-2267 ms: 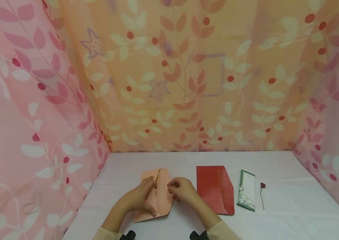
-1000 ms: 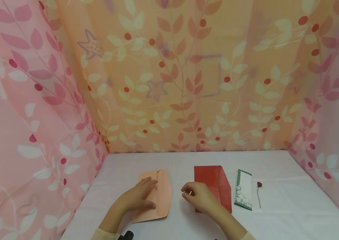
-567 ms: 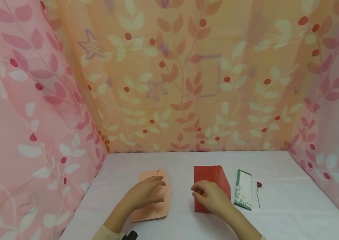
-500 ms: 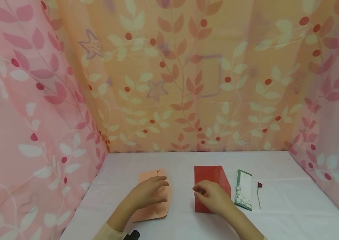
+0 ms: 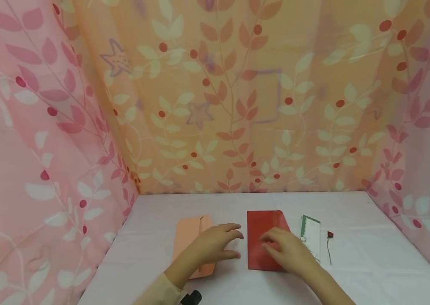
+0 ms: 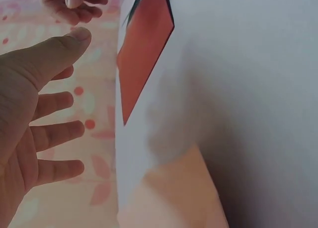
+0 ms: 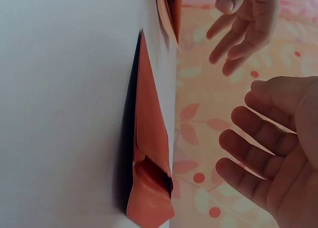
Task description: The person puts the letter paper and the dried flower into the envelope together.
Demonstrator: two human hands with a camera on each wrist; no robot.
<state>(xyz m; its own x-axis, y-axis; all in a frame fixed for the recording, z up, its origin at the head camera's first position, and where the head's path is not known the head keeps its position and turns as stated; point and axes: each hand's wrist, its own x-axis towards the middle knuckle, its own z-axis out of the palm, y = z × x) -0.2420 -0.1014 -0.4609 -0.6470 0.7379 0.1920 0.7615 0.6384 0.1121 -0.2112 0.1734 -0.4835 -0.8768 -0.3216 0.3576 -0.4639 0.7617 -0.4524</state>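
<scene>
A red envelope (image 5: 262, 237) lies flat on the white table (image 5: 352, 262), its flap end open in the right wrist view (image 7: 149, 188). My right hand (image 5: 272, 245) is over its near right part with fingers spread and straight (image 7: 248, 138), holding nothing. My left hand (image 5: 234, 243) reaches across the gap toward the red envelope's left edge, also open with relaxed fingers (image 6: 54, 133). Behind the left wrist lies a pink envelope (image 5: 186, 237), partly covered by that forearm. Neither wrist view shows a hand touching paper.
A green-bordered white card (image 5: 311, 235) lies just right of the red envelope, with a small red rose on a thin stem (image 5: 329, 243) beyond it. Leaf-patterned pink and orange fabric walls (image 5: 219, 106) close in the table on three sides.
My left hand lifted off the pink envelope and moved right toward the red one. My right hand moved right, from between the envelopes to over the red envelope, and its fingers opened.
</scene>
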